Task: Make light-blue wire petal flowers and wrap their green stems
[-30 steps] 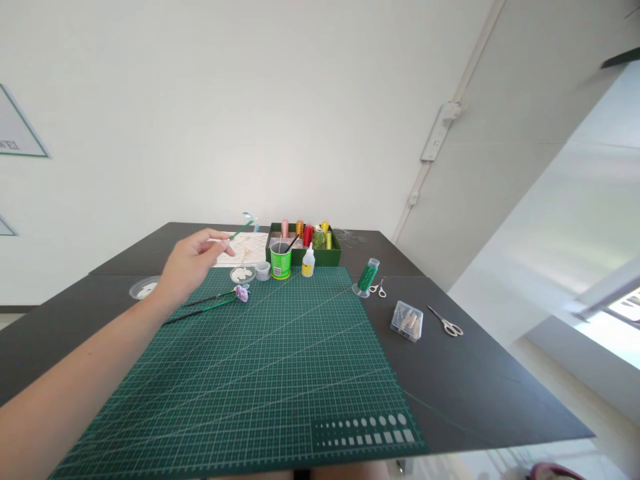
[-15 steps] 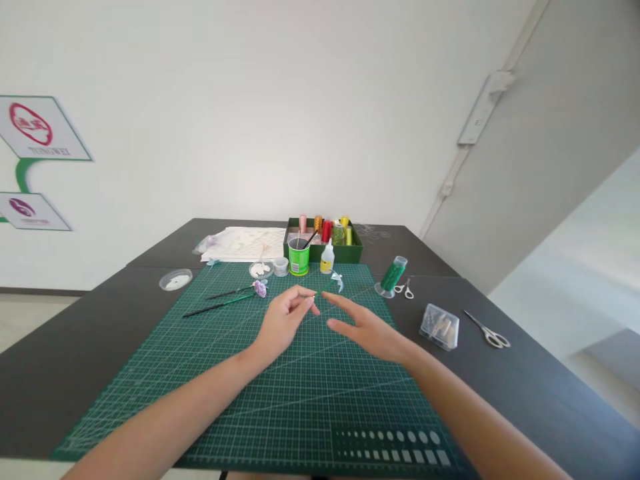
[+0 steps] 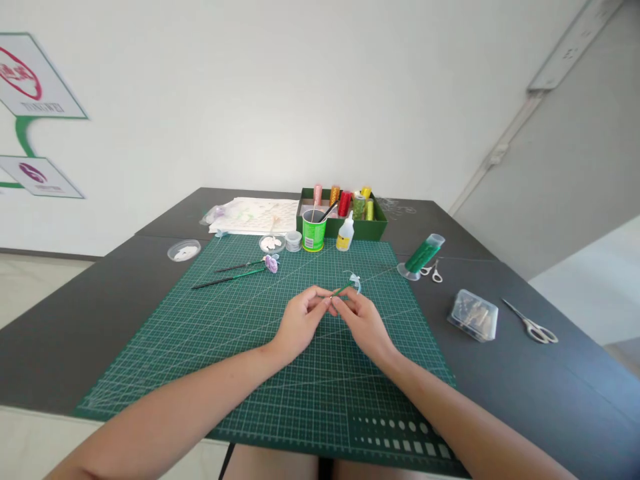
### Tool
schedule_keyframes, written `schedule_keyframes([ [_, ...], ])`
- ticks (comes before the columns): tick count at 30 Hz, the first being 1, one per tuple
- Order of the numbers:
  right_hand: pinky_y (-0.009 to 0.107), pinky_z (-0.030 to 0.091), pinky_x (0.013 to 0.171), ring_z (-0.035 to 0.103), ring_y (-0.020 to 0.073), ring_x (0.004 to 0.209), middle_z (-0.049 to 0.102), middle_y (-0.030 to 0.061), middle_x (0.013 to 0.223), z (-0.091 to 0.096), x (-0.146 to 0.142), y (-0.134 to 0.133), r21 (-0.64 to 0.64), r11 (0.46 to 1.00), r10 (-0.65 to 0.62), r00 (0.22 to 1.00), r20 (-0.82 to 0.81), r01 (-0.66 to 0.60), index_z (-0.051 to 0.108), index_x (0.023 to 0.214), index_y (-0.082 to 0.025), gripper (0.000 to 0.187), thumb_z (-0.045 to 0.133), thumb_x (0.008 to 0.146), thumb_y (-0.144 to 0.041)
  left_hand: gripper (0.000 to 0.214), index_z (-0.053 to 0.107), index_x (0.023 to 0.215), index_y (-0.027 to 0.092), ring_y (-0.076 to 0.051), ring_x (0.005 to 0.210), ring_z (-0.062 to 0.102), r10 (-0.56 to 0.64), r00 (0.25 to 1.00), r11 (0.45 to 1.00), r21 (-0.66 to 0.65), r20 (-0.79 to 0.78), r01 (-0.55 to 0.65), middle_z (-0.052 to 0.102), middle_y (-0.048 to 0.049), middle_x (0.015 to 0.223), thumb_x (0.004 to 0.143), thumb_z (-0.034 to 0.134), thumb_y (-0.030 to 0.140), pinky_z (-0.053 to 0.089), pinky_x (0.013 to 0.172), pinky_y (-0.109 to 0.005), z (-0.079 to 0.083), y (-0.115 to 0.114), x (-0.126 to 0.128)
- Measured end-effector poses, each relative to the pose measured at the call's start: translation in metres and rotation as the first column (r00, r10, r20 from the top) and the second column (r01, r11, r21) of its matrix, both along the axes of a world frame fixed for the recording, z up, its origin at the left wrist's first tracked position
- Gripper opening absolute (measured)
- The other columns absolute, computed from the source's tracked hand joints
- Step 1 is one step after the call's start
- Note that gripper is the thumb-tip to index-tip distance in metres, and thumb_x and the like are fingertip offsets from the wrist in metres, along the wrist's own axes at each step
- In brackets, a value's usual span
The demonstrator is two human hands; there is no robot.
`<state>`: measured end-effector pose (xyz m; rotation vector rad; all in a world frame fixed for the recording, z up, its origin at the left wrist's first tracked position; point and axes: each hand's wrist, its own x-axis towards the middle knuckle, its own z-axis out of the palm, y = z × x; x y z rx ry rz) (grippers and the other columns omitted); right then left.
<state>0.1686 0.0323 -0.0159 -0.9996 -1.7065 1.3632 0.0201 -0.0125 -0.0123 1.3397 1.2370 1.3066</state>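
Observation:
Both hands meet above the middle of the green cutting mat (image 3: 210, 347). My left hand (image 3: 303, 321) pinches the near end of a thin green stem (image 3: 343, 291) tipped with a small pale blue flower (image 3: 355, 281). My right hand (image 3: 363, 321) has its fingertips closed on the same stem right beside the left. The flower end points away from me, just above the mat. A second green stem with a purple flower (image 3: 271, 264) lies on the mat to the far left, next to a dark thin stick (image 3: 235, 268).
At the back stand a green cup (image 3: 314, 235), a glue bottle (image 3: 345, 235), a green box of thread spools (image 3: 345, 212), small dishes (image 3: 184, 251) and paper sheets (image 3: 255, 216). Right of the mat: a green spool (image 3: 421, 257), small scissors (image 3: 433, 272), a clear box (image 3: 474, 315), larger scissors (image 3: 532, 324).
My left hand brought the blue-flower stem from the table's back to the mat's middle. My right hand came into view, open at first, and now pinches the stem. The view tilted down.

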Motion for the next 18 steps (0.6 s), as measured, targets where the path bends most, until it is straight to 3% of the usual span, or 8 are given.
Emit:
schedule_keyframes([
  [4, 0.026, 0.018, 0.045, 0.023, 0.0099, 0.044, 0.034, -0.0075, 0.049, 0.003, 0.004, -0.006, 0.076, 0.996, -0.059, 0.994, 0.089, 0.052, 0.065, 0.086, -0.02, 0.03, 0.056, 0.089, -0.048, 0.023, 0.064, 0.104, 0.017, -0.018, 0.074, 0.069, 0.044, 0.996, 0.999, -0.025, -0.075, -0.046, 0.075, -0.0031, 0.08, 0.093, 0.057, 0.036, 0.051, 0.071, -0.03, 0.003, 0.002, -0.004],
  [8, 0.026, 0.024, 0.049, 0.026, 0.0099, 0.047, 0.029, -0.0071, 0.049, 0.01, 0.009, -0.007, 0.233, 0.971, -0.077, 0.99, 0.12, 0.047, 0.074, 0.082, -0.019, 0.028, 0.06, 0.088, -0.041, 0.026, 0.064, 0.11, 0.018, -0.016, 0.063, 0.065, 0.068, 0.981, 0.996, -0.036, -0.181, -0.075, 0.077, -0.001, 0.08, 0.093, 0.056, 0.036, 0.047, 0.064, -0.028, 0.005, 0.004, -0.011],
  [11, 0.027, 0.026, 0.051, 0.027, 0.0096, 0.048, 0.028, -0.0067, 0.049, 0.018, 0.015, -0.007, 0.325, 0.945, -0.068, 0.988, 0.136, 0.02, 0.079, 0.084, -0.018, 0.027, 0.062, 0.087, -0.039, 0.021, 0.065, 0.103, 0.019, -0.014, 0.06, 0.063, 0.04, 0.957, 0.998, -0.032, -0.288, -0.051, 0.077, 0.0, 0.081, 0.093, 0.055, 0.034, 0.046, 0.064, -0.027, 0.004, 0.007, -0.015],
  [15, 0.026, 0.027, 0.05, 0.028, 0.0095, 0.048, 0.028, -0.0061, 0.048, 0.032, 0.025, -0.005, 0.32, 0.947, -0.054, 0.997, 0.06, 0.032, 0.082, 0.083, -0.02, 0.025, 0.066, 0.085, -0.039, 0.014, 0.066, 0.088, 0.02, -0.016, 0.075, 0.07, -0.072, 0.893, 0.997, -0.051, -0.444, 0.056, 0.078, 0.0015, 0.084, 0.093, 0.055, 0.028, 0.047, 0.07, -0.026, 0.005, 0.009, -0.018],
  [18, 0.026, 0.031, 0.05, 0.032, 0.0097, 0.048, 0.037, -0.0049, 0.045, 0.04, 0.03, 0.002, 0.262, 0.961, -0.083, 0.996, -0.045, 0.092, 0.083, 0.082, -0.02, 0.023, 0.071, 0.08, -0.039, 0.014, 0.068, 0.085, 0.022, -0.015, 0.075, 0.07, -0.113, 0.82, 0.993, -0.044, -0.561, 0.107, 0.078, 0.004, 0.085, 0.093, 0.056, 0.025, 0.046, 0.068, -0.025, 0.007, 0.005, -0.016],
])
